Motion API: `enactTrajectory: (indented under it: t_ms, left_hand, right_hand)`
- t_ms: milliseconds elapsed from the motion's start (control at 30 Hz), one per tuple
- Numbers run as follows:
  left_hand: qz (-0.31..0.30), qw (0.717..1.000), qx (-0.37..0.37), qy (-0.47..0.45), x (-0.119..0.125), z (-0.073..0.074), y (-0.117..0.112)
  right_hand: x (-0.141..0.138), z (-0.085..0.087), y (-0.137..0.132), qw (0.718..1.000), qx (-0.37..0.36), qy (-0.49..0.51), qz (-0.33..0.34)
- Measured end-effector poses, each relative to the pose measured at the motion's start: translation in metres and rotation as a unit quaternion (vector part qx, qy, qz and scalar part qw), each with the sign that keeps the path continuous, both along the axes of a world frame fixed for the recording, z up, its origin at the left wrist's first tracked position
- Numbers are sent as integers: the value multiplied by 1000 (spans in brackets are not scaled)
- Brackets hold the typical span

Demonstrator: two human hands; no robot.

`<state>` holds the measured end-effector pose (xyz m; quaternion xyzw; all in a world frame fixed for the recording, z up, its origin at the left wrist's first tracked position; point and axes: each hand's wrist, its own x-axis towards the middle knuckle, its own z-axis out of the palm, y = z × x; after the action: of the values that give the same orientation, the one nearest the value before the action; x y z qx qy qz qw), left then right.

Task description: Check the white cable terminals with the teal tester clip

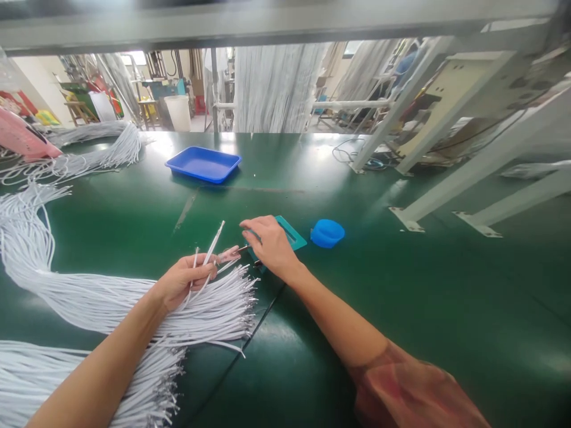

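My left hand (187, 276) is closed around a few white cords (214, 242), whose ends stick up above the fingers. Beneath it lies a thick bundle of white cords (209, 306), its cut ends fanned out to the right. My right hand (272, 244) is over a flat teal frame (292, 233) and partly covers it. Its fingers are stretched and apart, with no object visible in them. A thin dark rod (243, 248) shows between the two hands; what it belongs to is hidden. Just right of the frame stands a small blue cup (328, 233).
A blue tray (203, 163) lies toward the back of the green table (428, 309). More cord bundles (147, 380) lie at the front left and back left. Metal legs (428, 202) stand on the right, with a beam (267, 24) overhead.
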<state>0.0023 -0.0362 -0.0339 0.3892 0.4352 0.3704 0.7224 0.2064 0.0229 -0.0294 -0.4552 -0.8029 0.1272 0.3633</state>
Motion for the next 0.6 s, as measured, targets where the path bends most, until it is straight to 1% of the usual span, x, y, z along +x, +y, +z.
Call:
enactTrajectory:
  t_ms: [33, 67, 100, 167, 200, 233, 267, 300, 333, 400, 433, 467, 500, 600]
  left_hand:
    - [-1, 1000, 13, 12, 1, 2, -2]
    - [0, 999, 26, 24, 3, 3, -3]
    - [0, 999, 37, 35, 4, 3, -5]
    - [-5, 997, 50, 55, 5, 3, -7]
    - [-7, 997, 46, 58, 6, 3, -8]
    - [-3, 998, 35, 56, 6, 2, -8]
    - [13, 999, 22, 47, 6, 1, -7]
    - [49, 998, 13, 31, 5, 0, -6]
    - [101, 995, 13, 11, 5, 0, -5]
    - [210, 977, 40, -15, 6, 1, -3]
    - [245, 967, 64, -15, 7, 3, -3]
    - [253, 963, 87, -3, 8, 5, -4]
    - [239, 965, 109, 15, 11, 7, -6]
    - [168, 973, 140, 73, 19, 11, -13]
  right_hand:
    - [-3, 4, -4, 998, -40, 54, 21]
    - [-6, 7, -8, 989, -92, 111, 38]
    - [-9, 10, -11, 972, -149, 170, 56]
    - [-14, 13, -16, 921, -253, 285, 83]
    - [-16, 14, -18, 894, -287, 331, 90]
    - [-17, 15, -19, 873, -307, 368, 92]
    - [-17, 15, -19, 860, -312, 393, 90]
    - [-17, 15, -19, 856, -305, 409, 87]
    - [-17, 16, -20, 855, -295, 418, 84]
    - [-17, 16, -21, 854, -279, 429, 91]
    - [-18, 15, -23, 853, -277, 430, 103]
    - [-19, 14, -25, 854, -276, 426, 118]
    - [-21, 13, -27, 858, -270, 416, 133]
    - [-29, 10, -35, 890, -223, 368, 151]
